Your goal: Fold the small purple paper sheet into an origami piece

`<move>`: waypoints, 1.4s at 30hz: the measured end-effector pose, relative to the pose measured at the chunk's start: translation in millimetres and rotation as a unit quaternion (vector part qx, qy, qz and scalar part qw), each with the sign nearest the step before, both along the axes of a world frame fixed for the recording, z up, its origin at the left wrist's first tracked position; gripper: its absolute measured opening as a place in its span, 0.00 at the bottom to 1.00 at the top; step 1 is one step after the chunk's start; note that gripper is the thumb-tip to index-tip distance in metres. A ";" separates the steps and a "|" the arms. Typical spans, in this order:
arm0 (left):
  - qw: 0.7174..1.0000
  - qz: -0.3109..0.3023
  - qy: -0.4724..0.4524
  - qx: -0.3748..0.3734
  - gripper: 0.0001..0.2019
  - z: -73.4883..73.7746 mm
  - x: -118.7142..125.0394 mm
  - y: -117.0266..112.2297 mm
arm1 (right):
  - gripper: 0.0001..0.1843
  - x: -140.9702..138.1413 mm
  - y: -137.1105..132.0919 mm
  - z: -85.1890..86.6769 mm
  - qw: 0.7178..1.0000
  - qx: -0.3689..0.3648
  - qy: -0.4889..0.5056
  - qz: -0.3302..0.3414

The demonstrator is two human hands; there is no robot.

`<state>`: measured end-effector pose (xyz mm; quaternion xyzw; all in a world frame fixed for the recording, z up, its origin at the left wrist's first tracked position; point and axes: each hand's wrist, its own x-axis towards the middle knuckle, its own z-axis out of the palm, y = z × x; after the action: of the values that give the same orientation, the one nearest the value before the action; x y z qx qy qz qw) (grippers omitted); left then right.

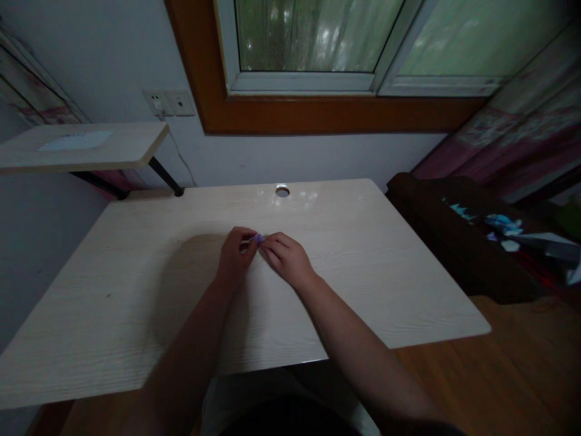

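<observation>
A small purple piece (259,238) is pinched between my two hands, low over the middle of the pale wood-grain desk (363,260). It is too small for me to tell its kind. My left hand (236,253) has thumb and fingertips closed on its left side, with a thin pale edge showing between them. From the right, my right hand (287,257) grips it with bunched fingertips. My fingers cover most of the piece.
A raised shelf (86,145) on black legs stands at the desk's back left, with a flat pale sheet on it. A round cable hole (282,191) lies near the back edge. Beyond the right edge sits a dark brown sofa (436,224) with crumpled items.
</observation>
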<state>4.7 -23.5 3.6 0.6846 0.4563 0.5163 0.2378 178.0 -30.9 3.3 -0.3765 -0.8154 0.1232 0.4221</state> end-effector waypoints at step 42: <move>1.000 0.000 -0.027 0.002 0.05 -9.0 -4.8 8.9 | 0.10 -2.4 -5.1 6.7 1.000 0.015 -0.015 -0.005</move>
<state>0.0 -14.6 -5.4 0.6709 0.4487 0.5355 0.2484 175.6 -36.0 10.0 -0.3759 -0.8215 0.1034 0.4160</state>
